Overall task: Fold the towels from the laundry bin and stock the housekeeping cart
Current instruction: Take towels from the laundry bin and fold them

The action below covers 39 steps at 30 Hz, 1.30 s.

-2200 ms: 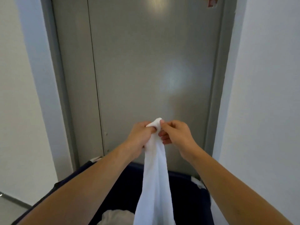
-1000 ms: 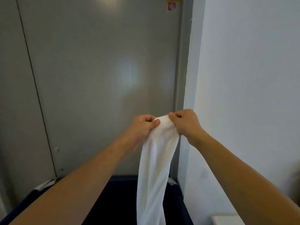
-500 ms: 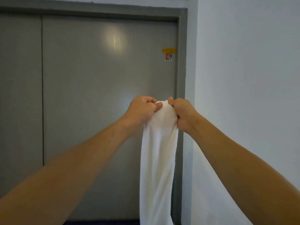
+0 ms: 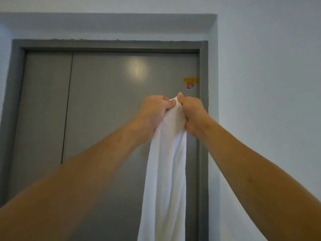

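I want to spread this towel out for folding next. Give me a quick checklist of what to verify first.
1. Left hand grips the towel top: ok.
2. Right hand grips it beside the left: ok.
3. Towel hangs free between the arms: ok.
4. Towel spread flat: not ok, it hangs bunched in a narrow column.
5. Each hand on a separate corner: cannot tell.
6. Bottom edge off the floor: cannot tell, out of frame.

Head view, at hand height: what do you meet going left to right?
Grey door frame's left post → grey metal door → left hand → white towel → right hand → pale wall.
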### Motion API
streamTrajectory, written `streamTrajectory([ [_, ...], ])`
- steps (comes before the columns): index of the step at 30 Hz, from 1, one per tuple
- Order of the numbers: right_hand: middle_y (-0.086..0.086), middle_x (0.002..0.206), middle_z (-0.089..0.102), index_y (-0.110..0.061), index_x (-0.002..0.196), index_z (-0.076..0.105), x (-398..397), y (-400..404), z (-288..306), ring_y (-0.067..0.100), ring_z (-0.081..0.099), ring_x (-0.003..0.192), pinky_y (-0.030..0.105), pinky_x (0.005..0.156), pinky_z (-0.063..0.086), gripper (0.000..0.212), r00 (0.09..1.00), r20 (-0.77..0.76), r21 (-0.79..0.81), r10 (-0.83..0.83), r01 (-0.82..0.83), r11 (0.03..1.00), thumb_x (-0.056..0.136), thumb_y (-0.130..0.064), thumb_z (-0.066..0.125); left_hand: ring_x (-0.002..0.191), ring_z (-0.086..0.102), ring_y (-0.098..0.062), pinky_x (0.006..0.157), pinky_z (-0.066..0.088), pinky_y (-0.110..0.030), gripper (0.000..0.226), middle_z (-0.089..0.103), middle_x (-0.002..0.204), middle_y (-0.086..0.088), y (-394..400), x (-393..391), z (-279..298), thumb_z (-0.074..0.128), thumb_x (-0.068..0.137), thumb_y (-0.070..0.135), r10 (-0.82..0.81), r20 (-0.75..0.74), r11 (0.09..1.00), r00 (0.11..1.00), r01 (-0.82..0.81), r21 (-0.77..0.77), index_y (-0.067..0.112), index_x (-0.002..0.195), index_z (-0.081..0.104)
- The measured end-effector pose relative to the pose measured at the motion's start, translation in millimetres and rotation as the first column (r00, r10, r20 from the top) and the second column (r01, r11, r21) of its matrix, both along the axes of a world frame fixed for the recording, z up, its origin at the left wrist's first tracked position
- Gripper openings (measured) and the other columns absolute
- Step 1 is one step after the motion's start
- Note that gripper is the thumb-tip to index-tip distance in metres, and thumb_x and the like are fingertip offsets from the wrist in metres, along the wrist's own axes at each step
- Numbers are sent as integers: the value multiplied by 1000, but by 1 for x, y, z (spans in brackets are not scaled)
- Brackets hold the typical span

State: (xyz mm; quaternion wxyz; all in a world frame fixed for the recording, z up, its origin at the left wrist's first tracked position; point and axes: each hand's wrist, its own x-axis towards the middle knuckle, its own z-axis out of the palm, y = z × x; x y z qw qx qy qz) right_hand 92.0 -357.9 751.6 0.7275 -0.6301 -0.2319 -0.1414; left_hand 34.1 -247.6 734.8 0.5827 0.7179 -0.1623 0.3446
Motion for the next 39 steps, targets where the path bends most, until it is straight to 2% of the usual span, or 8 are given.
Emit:
streamTrajectory([
  [5,10,107,63,-9,112,58,9,2,-26,29,62,106,48,101,51,31,997,-33,-108,-74,70,992,103,-38,54,85,66,-29,79,55,-38,27,71,94,-20,24,23,-76,62,98,20,-167,-192,967,967,123,-221,-4,106,70],
  [12,11,98,58,-7,102,60,41,-29,-72,27,57,90,43,88,51,29,974,-103,-137,-200,186,973,102,-36,56,77,68,-22,71,54,-31,29,75,91,-14,47,36,-214,64,98,30,-165,-495,979,853,80,-188,3,96,74],
  [15,15,91,57,6,99,65,58,-50,-102,25,55,77,39,77,50,44,945,-3,-335,-326,307,891,104,-36,51,74,66,-24,72,54,-35,25,72,82,-12,64,41,-219,64,99,28,-77,-422,977,903,-16,-214,9,85,72],
  [18,28,90,63,10,99,67,60,-62,-135,24,57,72,38,72,53,56,945,119,-540,-303,318,779,101,-45,54,76,51,-19,73,41,-33,32,58,77,-8,68,46,-200,68,97,30,88,-290,995,953,-96,-16,2,82,68],
  [25,-5,97,71,-27,106,74,17,-49,-165,13,67,86,23,68,53,41,989,109,-759,102,16,651,86,-62,64,63,52,-6,60,43,-18,27,60,69,6,36,46,-168,63,100,21,92,-189,964,978,-39,263,13,76,69],
  [31,9,76,63,3,87,68,28,-53,-179,20,58,71,37,70,50,34,994,78,-536,79,-25,844,93,-30,72,68,58,-7,66,46,-22,24,66,74,8,29,38,-178,67,98,31,-25,-300,967,953,99,234,19,78,70],
  [36,5,74,65,-10,78,70,35,-55,-186,21,62,70,35,71,55,27,996,66,-401,-68,88,912,95,-29,69,96,74,-22,87,58,-38,43,78,104,-1,47,32,-239,72,80,50,-34,-544,968,838,162,190,16,107,75],
  [39,3,79,66,-14,77,69,42,-67,-190,22,64,74,29,65,53,26,984,13,-342,-175,169,924,96,-32,68,94,73,-19,91,56,-39,32,77,109,-8,67,28,-273,72,93,39,32,-606,976,795,105,191,13,111,74],
])
